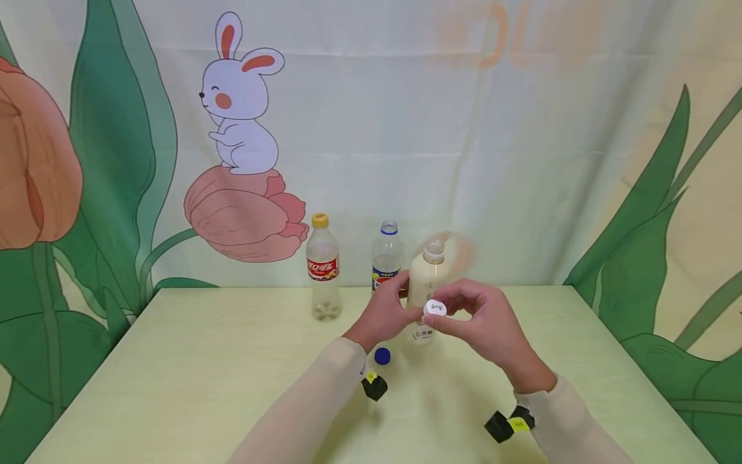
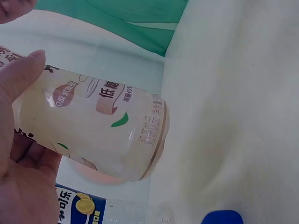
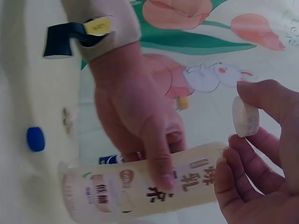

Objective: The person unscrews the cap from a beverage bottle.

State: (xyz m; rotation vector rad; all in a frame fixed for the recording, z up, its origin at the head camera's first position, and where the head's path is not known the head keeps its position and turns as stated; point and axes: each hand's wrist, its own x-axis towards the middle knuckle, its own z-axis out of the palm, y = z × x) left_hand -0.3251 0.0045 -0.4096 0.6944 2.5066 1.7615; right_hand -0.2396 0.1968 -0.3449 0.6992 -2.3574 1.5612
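My left hand [image 1: 387,312] grips a cream-coloured milk tea bottle [image 2: 107,112] round its middle, thumb across the front. In the head view the bottle's neck shows with no cap on it. Between thumb and fingers, my right hand [image 1: 484,322] pinches a white bottle cap [image 3: 245,116], held in front of the bottle and apart from its mouth. Behind the left hand stands a clear bottle with a blue label [image 1: 385,254], its mouth uncapped. On the table below lies a blue cap [image 1: 382,356].
To the left stands a clear bottle with a red label [image 1: 324,270] and a yellow cap. The pale table [image 1: 220,361] ends at a printed cloth backdrop [image 1: 371,129]. Black wrist devices [image 1: 374,387] hang under both sleeves.
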